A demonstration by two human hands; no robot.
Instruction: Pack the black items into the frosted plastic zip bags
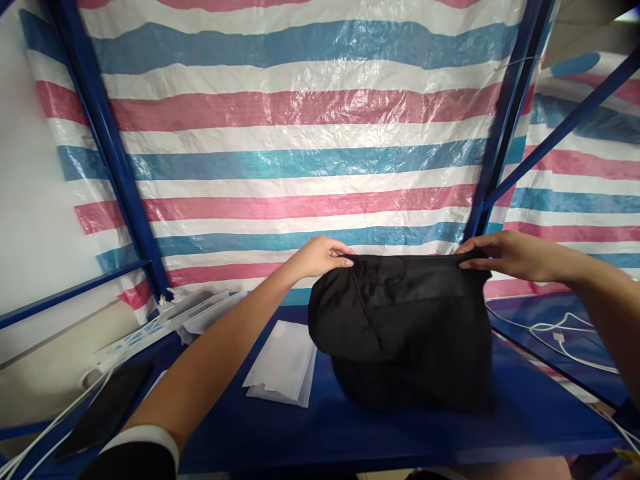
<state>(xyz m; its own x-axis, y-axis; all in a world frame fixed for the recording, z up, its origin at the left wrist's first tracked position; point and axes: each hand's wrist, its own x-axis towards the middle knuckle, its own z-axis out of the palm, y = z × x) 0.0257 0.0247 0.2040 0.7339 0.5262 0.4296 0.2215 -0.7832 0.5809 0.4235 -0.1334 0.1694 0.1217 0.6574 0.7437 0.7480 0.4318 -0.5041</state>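
Observation:
A black cloth item (425,327) hangs between my two hands above the blue table, its top edge stretched nearly level and its lower part slightly blurred. My left hand (327,257) pinches the top left corner between thumb and fingers. At the top right corner, my right hand (487,257) grips the same edge. The fabric is folded over at the left, with a rounded flap. Folded white sheets (283,360) lie on the table just left of the cloth.
The blue table (280,440) holds a black flat device (105,407) and a white power strip (135,337) at the left, near clear plastic packets (210,312). White cables (575,343) lie at the right. Blue posts and a striped sheet (310,160) stand behind.

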